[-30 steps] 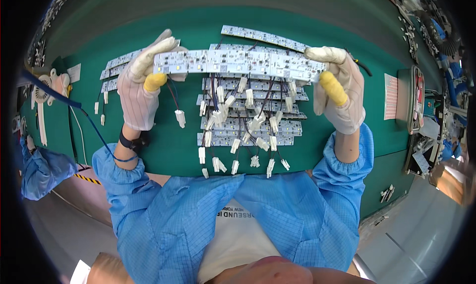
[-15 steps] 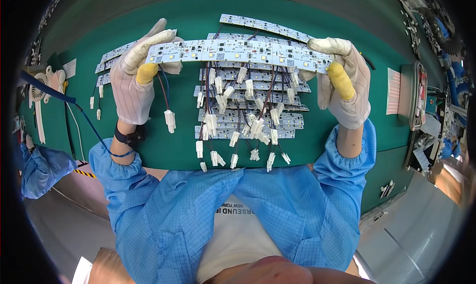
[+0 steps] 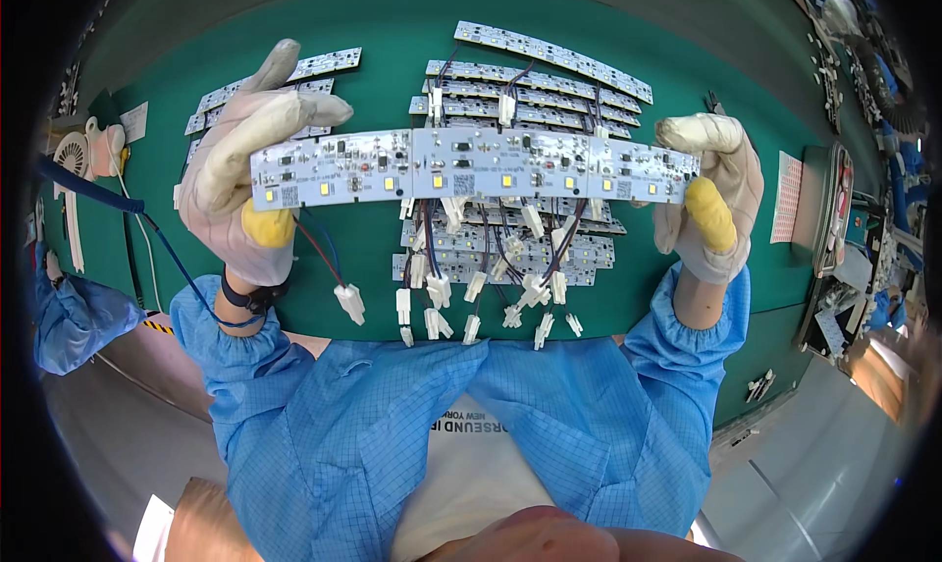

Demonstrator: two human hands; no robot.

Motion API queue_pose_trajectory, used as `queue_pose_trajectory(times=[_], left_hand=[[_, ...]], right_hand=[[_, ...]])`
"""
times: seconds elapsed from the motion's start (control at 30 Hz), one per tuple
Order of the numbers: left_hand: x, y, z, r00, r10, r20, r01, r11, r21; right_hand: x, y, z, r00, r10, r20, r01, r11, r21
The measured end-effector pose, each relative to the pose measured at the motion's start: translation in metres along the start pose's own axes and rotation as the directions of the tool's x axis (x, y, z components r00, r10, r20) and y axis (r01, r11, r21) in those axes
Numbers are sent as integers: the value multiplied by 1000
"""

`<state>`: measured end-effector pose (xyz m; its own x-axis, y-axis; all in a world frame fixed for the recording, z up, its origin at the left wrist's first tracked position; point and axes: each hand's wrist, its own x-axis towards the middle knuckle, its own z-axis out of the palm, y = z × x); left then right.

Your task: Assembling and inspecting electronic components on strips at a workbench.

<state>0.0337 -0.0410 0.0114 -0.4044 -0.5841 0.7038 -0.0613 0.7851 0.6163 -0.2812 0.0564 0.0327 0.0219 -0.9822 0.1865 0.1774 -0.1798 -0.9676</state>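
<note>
A long white circuit board strip (image 3: 471,164) spans the centre of the frame, raised in front of the rows on the green table (image 3: 392,27), its component side towards the camera. The left hand (image 3: 226,174), in a white glove, pinches its left end: the yellow-covered thumb lies at the lower corner, the index finger reaches out above the upper edge, and the other fingers are largely hidden. The right hand (image 3: 731,179), gloved alike, pinches the opposite end between its yellow-covered thumb and bent fingers.

From under the strip's left part hangs a red and blue wire pair ending in a white connector (image 3: 348,304), clear of the rows. Behind and below, similar strips (image 3: 554,59) lie in a column through the middle of the frame, the topmost one tilted, with more connectors bunched towards the lower centre. A smaller group of strips (image 3: 329,63) lies at upper left, partly behind the left hand.

The step in hand appears to be holding the strip up by both ends, face in view. Any move from here calls for both hands to travel together so the long piece does not flex, and for the dangling leads to stay free of the connectors beneath.
</note>
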Motion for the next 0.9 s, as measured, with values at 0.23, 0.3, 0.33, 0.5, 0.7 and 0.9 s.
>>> queue_pose_trajectory(times=[0.23,0.3,0.33,0.5,0.7,0.9], left_hand=[[-1,-4,-2,999,45,25,-44,999,-31],[-1,-4,-2,999,24,25,-24,999,-26],[-1,-4,-2,1000,7,26,-7,1000,-18],[-5,-10,-1,1000,3,19,-2,1000,-5],[-6,-9,-2,999,-11,34,11,1000,17],[-4,-12,-2,999,-2,49,2,1000,-2]], right_hand=[[0,4,-2,1000,-25,11,25,1000,-5],[0,6,-3,999,-37,10,37,999,-7],[0,6,-3,999,-45,15,45,999,8],[0,4,-2,999,-33,22,34,999,-17],[-1,1,-2,1000,-13,28,14,1000,-17],[0,3,3,999,-27,-21,27,1000,0]])
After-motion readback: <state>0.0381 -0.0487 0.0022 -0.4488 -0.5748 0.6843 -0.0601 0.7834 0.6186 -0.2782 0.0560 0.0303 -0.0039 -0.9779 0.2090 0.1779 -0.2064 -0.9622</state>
